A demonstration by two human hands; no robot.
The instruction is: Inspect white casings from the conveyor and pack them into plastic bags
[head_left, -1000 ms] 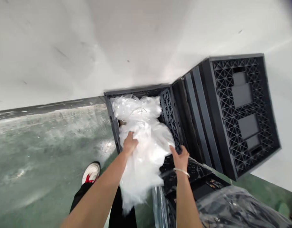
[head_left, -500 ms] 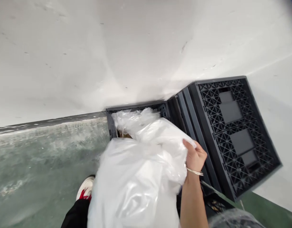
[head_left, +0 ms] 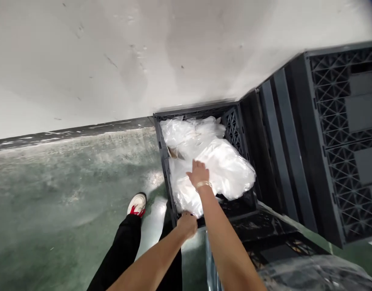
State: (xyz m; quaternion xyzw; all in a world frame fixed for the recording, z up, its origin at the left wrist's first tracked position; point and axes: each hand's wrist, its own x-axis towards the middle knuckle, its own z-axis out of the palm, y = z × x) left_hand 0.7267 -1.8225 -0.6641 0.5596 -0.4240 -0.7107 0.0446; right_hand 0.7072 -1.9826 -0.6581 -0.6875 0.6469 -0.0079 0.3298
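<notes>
White plastic bags (head_left: 230, 167) lie bunched inside a black plastic crate (head_left: 164, 161) against the wall. My right hand (head_left: 199, 173) presses on the white plastic near the crate's middle, its fingers stretched out and the thumb apart. At the crate's near side, my left hand (head_left: 187, 224) is closed, right against the lower edge of the plastic. Its fingertips are hidden, so whether it grips the bag or the crate rim cannot be made out. A bit of brown material (head_left: 174, 153) shows between the bags at the left.
Folded dark crates (head_left: 282, 149) lean against the wall at the right. Clear plastic (head_left: 316, 273) covers something at the lower right, beside another black crate (head_left: 273, 250). A white shoe (head_left: 137, 204) with red laces stands on the green floor (head_left: 67, 202) at the left.
The large white bag has gone from in front of me down into the crate. My right hand has released the plastic's edge and moved left onto it. My left hand has come into view.
</notes>
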